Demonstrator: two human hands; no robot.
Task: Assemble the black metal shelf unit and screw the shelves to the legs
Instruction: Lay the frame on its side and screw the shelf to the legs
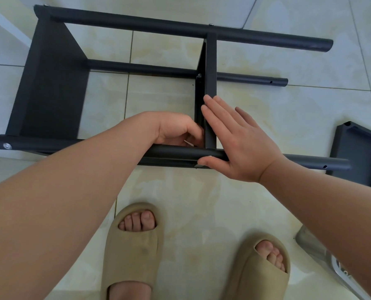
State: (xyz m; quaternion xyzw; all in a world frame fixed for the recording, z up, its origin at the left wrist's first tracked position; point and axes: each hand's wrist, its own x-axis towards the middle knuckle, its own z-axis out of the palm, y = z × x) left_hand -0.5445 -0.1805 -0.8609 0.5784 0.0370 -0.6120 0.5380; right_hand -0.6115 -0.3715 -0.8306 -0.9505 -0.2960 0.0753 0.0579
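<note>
Shelf unit (50,83): right hand (234,144) flat against middle shelf (211,72), left hand (176,128) curled beside it (grip unclear)

Floor: large glossy cream floor tiles (202,198) with pale yellowish marbling fill almost the whole view.
Joints: thin grey grout lines (126,92) form a grid, bent a little by the wide lens.
Upper left corner: a white slab (3,21) slants across the tiles; what it belongs to cannot be told.
Lower right edge: a grey and white object (316,254) lies on the floor, cut off and unclear.
Light: soft and even, with a dull sheen on the tiles and only faint shadows.
</note>
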